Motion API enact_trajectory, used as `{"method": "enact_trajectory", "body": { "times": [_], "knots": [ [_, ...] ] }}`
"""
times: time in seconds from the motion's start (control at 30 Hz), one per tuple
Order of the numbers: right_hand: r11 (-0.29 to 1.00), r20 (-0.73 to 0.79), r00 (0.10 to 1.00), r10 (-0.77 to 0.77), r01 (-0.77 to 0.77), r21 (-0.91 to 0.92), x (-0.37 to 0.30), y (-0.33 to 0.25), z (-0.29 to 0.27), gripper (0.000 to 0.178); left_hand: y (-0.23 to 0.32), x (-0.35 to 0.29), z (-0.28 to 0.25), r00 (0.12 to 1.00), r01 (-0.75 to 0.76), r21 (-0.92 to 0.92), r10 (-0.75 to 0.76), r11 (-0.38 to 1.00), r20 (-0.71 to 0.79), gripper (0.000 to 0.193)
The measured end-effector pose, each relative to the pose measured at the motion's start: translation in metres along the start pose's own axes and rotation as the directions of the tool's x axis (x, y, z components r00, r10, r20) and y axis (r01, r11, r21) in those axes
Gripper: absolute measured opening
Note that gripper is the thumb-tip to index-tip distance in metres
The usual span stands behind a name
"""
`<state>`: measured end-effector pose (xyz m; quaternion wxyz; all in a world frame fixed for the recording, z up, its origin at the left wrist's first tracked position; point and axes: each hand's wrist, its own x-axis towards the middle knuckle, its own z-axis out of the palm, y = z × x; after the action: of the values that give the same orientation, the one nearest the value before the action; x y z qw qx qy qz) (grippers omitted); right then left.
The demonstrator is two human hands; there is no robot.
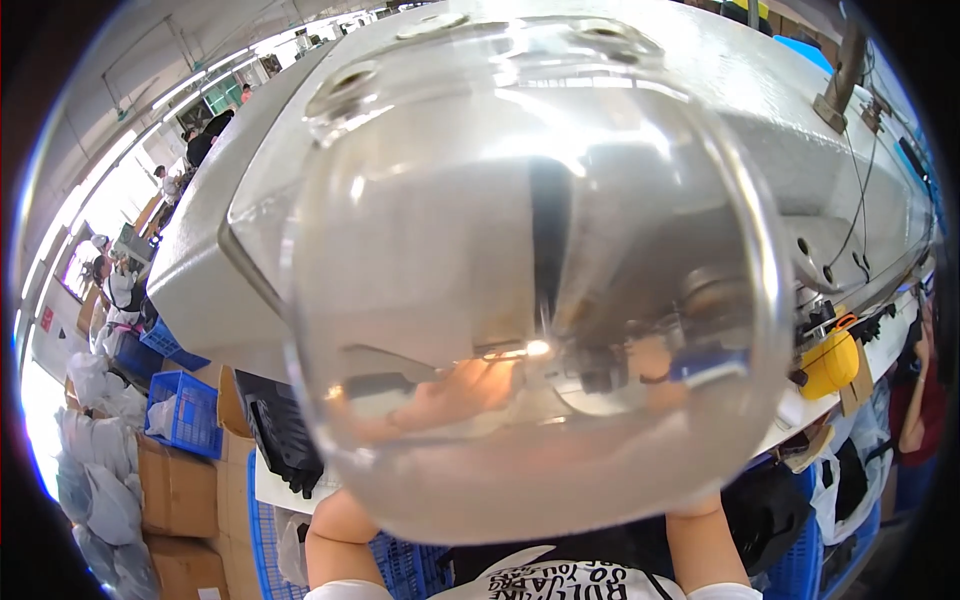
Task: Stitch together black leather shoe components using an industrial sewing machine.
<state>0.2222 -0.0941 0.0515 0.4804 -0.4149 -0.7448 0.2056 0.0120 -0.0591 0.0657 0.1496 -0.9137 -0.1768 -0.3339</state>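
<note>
A clear plastic shield [430, 250] fills the middle of the view, fixed to the large pale body of what looks like an industrial sewing machine [215, 285]. Through it, blurred, my left hand [465, 395] reaches in near a small bright light above the white work table [780, 432]. My right hand [655, 365] shows as a smeared patch farther right, beside dark machine parts and something blue. The shield distorts both hands' fingers, so what they hold or touch cannot be made out. A dark pile of black pieces [285, 435] lies left of my left forearm.
A yellow container [830, 365] with an orange handle above it stands at right. Blue crates [185, 415], cardboard boxes [178, 485] and plastic bags [105, 490] line the left floor. Black material [765, 515] lies right of my right forearm. Other people are at far left and right.
</note>
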Motion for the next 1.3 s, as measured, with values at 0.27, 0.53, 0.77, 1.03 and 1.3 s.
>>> {"method": "enact_trajectory", "body": {
  "times": [0.27,0.53,0.77,1.03,1.3],
  "knots": [
    [0.999,-0.035,0.999,-0.038,0.039,0.012,-0.001,-0.003,0.007,0.027,-0.008,-0.014,0.008,0.998,0.057,-0.071,-0.059,0.996,-0.024,0.015],
    [0.998,-0.063,0.996,-0.068,0.067,-0.015,-0.002,-0.006,0.012,0.029,0.028,-0.036,-0.003,0.888,0.287,-0.649,-0.449,0.704,-0.095,0.013],
    [0.980,-0.694,0.718,0.058,-0.172,-0.097,0.002,0.014,-0.002,0.007,0.074,-0.037,0.021,0.785,0.457,-0.884,-0.423,-0.096,0.452,0.014],
    [1.000,-0.868,0.496,-0.016,0.028,-0.002,-0.116,-0.014,-0.045,0.038,0.089,-0.033,0.037,0.804,0.494,-0.821,-0.211,-0.285,0.556,0.025],
    [0.991,-0.862,0.503,-0.067,0.134,0.001,-0.152,-0.045,-0.040,0.037,0.104,-0.032,0.034,0.795,0.527,-0.780,-0.129,-0.339,0.593,0.027]
  ]
}}
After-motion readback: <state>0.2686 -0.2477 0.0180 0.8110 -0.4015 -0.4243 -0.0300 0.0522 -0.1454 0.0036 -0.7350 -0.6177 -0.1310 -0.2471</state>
